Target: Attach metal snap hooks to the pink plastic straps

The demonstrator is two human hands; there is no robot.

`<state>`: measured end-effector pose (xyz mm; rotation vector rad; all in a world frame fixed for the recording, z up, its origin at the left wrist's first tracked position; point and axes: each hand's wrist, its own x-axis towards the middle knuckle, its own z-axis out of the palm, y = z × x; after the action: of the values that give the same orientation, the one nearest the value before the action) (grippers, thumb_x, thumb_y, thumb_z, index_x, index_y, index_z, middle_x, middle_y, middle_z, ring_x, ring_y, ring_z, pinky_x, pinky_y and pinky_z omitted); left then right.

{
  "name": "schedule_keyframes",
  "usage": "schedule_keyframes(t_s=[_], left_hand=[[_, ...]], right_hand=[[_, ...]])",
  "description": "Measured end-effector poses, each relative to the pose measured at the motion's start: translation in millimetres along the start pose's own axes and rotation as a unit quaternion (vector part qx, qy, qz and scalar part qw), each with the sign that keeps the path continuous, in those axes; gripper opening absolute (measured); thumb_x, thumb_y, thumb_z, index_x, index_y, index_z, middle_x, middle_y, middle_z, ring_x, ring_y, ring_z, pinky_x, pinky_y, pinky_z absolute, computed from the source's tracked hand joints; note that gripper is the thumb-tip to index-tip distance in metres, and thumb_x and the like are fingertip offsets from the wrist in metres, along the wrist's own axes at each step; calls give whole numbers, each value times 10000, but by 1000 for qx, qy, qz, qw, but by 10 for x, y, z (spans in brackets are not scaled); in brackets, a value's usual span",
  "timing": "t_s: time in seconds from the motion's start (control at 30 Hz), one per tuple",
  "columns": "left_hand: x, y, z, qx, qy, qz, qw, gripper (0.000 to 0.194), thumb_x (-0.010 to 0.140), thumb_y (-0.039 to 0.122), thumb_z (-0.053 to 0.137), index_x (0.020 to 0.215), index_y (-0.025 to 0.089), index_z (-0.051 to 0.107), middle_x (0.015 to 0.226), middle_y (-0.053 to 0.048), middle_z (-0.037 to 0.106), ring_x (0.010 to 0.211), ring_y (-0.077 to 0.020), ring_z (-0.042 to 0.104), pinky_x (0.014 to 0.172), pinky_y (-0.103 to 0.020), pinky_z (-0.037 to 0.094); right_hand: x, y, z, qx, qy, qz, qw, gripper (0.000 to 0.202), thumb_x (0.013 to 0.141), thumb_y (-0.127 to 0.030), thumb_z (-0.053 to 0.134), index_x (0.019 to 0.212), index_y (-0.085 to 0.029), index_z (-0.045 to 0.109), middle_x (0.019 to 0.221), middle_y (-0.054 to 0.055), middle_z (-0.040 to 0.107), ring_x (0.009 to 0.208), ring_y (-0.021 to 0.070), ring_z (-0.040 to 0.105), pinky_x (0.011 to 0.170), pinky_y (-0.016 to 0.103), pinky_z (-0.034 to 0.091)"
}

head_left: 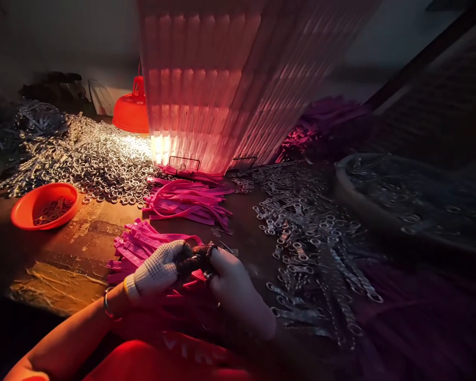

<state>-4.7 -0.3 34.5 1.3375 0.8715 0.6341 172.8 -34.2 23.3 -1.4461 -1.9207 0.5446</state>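
My left hand [162, 267], in a white dotted glove with dark fingertips, meets my right hand [230, 278] above the front edge of the table. The fingers of both hands are bent together around something small; what lies between them is hidden by the dark fingertips and shadow. A bit of pink strap [199, 274] shows just beneath the fingers. Beside my left hand lies a bundle of pink straps [137, 243], and behind it sits a second pink bundle [186, 201]. Metal ring-ended pieces [301, 254] are spread to the right of my right hand.
A red bowl [45, 206] with small metal parts stands at left. Behind it spreads a large heap of metal pieces [103, 159] under a red lamp [130, 112]. A ribbed translucent panel [202, 95] stands at the back centre. A large round basin [345, 185] is at right.
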Motion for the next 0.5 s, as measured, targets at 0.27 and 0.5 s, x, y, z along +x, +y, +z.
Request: schedule_keyframes(t_s=[0.27, 0.5], left_hand=[[206, 0, 101, -79, 43, -44, 995, 338, 920, 486, 511, 738, 203, 477, 463, 55, 466, 356, -77, 361, 348, -180, 251], [796, 55, 223, 27, 14, -24, 999, 263, 949, 364, 427, 784, 185, 525, 474, 53, 467, 345, -88, 392, 330, -193, 312]], right_hand=[[107, -106, -27, -214, 33, 28, 976, 131, 689, -134, 522, 769, -184, 612, 704, 56, 651, 632, 180, 545, 581, 279, 294], [166, 230, -217, -179, -8, 114, 977, 118, 756, -148, 524, 782, -157, 639, 662, 69, 676, 566, 172, 558, 531, 268, 286]])
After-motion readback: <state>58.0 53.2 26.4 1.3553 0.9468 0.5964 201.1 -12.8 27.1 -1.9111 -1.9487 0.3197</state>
